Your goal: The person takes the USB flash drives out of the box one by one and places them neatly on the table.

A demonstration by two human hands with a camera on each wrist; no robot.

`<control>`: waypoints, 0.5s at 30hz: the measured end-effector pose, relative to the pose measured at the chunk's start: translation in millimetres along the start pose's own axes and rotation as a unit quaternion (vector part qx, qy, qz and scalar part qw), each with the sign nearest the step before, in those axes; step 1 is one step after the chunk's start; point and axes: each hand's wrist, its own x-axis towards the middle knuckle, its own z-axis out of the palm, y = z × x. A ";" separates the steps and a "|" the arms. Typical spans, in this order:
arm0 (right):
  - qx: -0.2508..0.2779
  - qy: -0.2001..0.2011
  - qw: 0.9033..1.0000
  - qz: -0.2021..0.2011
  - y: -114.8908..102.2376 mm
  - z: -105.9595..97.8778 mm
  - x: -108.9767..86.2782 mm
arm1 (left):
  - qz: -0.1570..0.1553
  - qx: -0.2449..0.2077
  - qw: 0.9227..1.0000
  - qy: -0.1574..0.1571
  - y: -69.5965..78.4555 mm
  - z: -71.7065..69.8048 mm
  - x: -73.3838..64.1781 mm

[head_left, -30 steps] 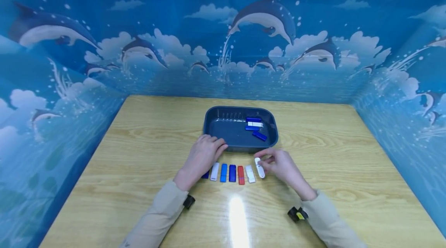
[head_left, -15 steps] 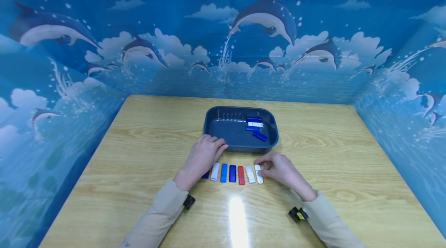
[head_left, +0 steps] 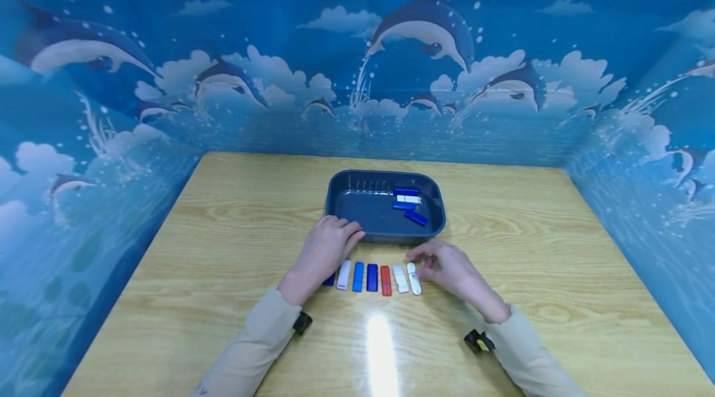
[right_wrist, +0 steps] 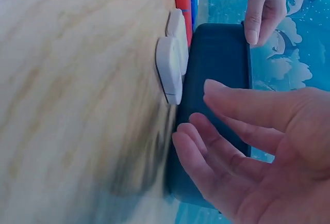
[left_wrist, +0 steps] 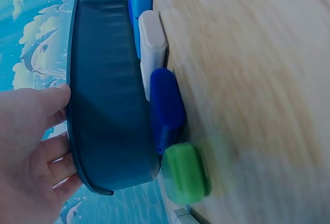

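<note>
In the head view, my left hand [head_left: 326,243] rests at the near-left rim of a dark blue plastic tray [head_left: 391,238]. The left wrist view shows its thumb and fingers gripping that rim. My right hand [head_left: 449,270] is beside a rounded white USB stick [head_left: 414,279], fingers parted and holding nothing. That stick ends a row on the table, right of another white USB stick [head_left: 400,279] and a red USB stick [head_left: 386,280]. Further left lie a dark blue USB stick [head_left: 372,277], a lighter blue one and a pale one. A green USB stick [left_wrist: 185,173], hidden in the head view, lies at the row's left end.
Inside the tray's right half lie several USB sticks, including a white one [head_left: 409,199] and a blue one [head_left: 416,218]. The wooden table [head_left: 246,198] is bordered by a dolphin-print curtain [head_left: 290,124] behind and at both sides.
My right hand has set the rounded white USB stick down at the row's right end, moving it slightly left and nearer, and let go. My left hand stays at the tray.
</note>
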 end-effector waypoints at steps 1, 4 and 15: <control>-0.002 0.005 1.000 -0.005 -0.4 -1.3 -0.2 | 0.000 0.001 1.000 0.000 -0.1 0.1 0.1; -0.001 0.008 1.000 -0.012 -3.8 -6.1 -0.2 | -0.001 0.004 1.000 0.001 -0.2 0.0 0.2; -0.005 0.119 0.991 -0.054 -19.3 -30.5 18.2 | 0.001 -0.001 1.000 0.002 0.5 -0.8 -1.1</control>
